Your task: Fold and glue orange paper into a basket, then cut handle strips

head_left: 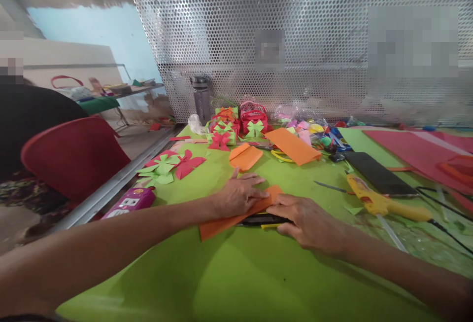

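Observation:
An orange sheet (221,227) lies slantwise on the green table surface (221,282). My left hand (238,196) rests on it with fingers spread, pressing it down. At the sheet's right end, my right hand (301,218) has its fingers closed round a black and yellow tool (258,220), perhaps a cutter, lying along the sheet's near edge; part of it is hidden under the fingers. Just beyond my left hand sits a folded orange piece (245,157). Another orange sheet (293,146) lies farther back, partly over yellow-handled scissors (282,156).
Right: yellow glue gun (384,203) with cord, black phone (380,174), red sheets (417,157). Left: purple box (133,201), red and green paper shapes (185,164). Back: small decorated baskets (254,120), bottle (201,100), metal mesh panel (236,26). A person (33,120) sits on a red chair (77,157).

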Available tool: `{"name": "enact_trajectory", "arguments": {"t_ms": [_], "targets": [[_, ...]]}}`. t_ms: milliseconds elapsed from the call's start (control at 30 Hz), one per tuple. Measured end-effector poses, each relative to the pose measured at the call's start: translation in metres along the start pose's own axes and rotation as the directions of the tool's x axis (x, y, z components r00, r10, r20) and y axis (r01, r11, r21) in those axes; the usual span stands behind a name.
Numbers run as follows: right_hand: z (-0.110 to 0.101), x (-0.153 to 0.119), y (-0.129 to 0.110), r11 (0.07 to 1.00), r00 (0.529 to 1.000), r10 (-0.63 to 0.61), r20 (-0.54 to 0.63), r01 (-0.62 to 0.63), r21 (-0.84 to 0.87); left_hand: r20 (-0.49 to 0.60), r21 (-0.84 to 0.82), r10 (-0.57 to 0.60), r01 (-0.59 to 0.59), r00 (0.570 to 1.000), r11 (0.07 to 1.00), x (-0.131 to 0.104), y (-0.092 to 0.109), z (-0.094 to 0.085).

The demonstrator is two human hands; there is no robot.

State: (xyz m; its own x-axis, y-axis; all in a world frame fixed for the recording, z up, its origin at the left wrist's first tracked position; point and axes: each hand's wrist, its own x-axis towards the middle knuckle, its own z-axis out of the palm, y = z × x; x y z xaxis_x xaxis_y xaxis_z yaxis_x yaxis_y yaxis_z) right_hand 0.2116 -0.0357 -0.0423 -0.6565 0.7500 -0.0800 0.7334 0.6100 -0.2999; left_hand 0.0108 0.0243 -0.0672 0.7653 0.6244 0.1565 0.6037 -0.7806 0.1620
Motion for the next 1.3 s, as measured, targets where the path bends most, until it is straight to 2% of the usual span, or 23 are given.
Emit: {"name": "enact_trajectory", "arguments": {"t_ms": [433, 600, 700, 867, 1000, 1133, 1300], "targets": [[0.003, 0.002, -0.008, 1.0, 0.999, -0.023, -0.029, 0.023, 0.017, -0.006, -0.01, 0.014, -0.014, 1.0, 1.0, 0.0, 0.001, -0.001], [-0.001, 0.001, -0.009, 1.0, 1.0, 0.0, -0.012, 0.0, 0.003, 0.004, -0.025, 0.017, -0.017, 1.0, 1.0, 0.003, -0.007, -0.001], [-0.002, 0.001, -0.009, 1.0, 1.0, 0.012, -0.004, -0.012, 0.007, -0.029, -0.03, -0.027, 0.026, 0.999, 0.999, 0.002, -0.012, -0.006], [-0.002, 0.002, -0.008, 1.0, 1.0, -0.001, 0.001, 0.001, 0.032, -0.103, -0.006, -0.155, 0.156, 0.982, 0.988, -0.026, 0.001, -0.024], [-0.002, 0.001, -0.008, 1.0, 1.0, -0.001, 0.008, 0.001, 0.014, -0.025, 0.006, -0.128, 0.128, 0.991, 0.992, -0.054, 0.013, -0.027], [-0.003, 0.001, -0.009, 1.0, 1.0, 0.018, 0.021, -0.018, -0.002, 0.035, -0.012, -0.108, 0.109, 0.994, 0.994, -0.065, 0.005, -0.02], [-0.001, 0.001, -0.008, 1.0, 1.0, 0.012, 0.021, -0.012, 0.023, 0.042, -0.09, -0.059, 0.063, 0.997, 0.994, -0.065, -0.01, -0.012]]}}
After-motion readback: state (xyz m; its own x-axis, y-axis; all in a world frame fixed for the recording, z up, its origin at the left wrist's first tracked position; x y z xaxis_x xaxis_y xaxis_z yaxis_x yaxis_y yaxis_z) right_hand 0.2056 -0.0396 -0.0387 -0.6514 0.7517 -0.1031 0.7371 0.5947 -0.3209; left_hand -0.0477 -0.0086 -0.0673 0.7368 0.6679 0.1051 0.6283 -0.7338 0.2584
